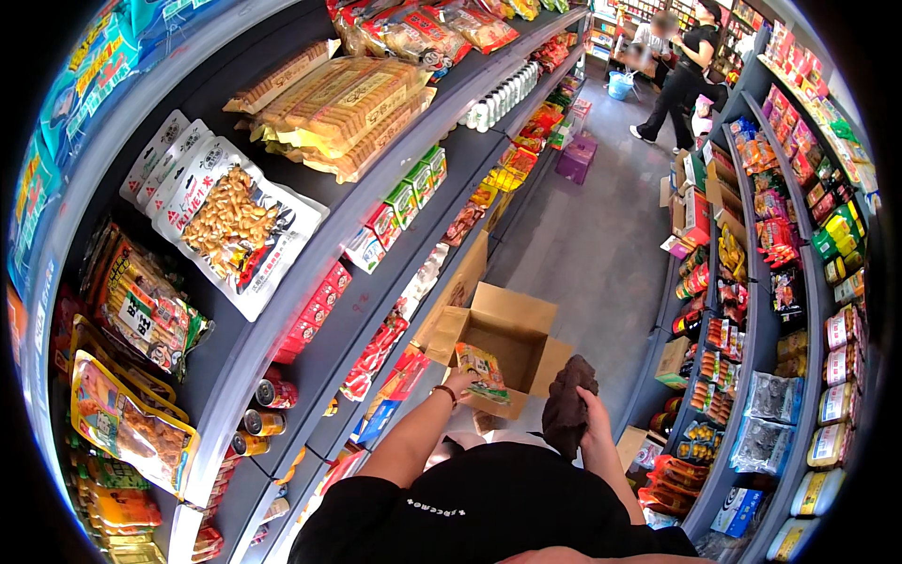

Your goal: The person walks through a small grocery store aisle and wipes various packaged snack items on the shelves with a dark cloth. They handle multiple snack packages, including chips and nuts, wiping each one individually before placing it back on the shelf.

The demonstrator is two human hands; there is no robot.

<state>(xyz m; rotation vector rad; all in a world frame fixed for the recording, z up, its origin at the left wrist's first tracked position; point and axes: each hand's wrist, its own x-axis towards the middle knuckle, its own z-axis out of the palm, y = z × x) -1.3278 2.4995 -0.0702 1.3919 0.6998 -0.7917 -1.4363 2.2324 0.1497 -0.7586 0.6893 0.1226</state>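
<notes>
My left hand [459, 384] grips a colourful printed snack packet [483, 374] by its left edge, over the near side of an open cardboard box [504, 349]. The box stands on the aisle floor with its flaps spread outward, and its visible inside is bare brown card. To the right of the box, my right hand [594, 416] is closed around a bunched dark brown cloth [569, 405]. The cloth hangs in front of my black shirt, near the box's right flap.
Loaded shelves [394, 211] rise close on my left, holding peanut bags [236, 222], wrapped biscuits [338, 106] and drink cans [275, 393]. More shelves [747, 282] line the right. Along the grey floor [599, 225] are a purple carton [576, 158], a blue bucket [620, 84] and two people.
</notes>
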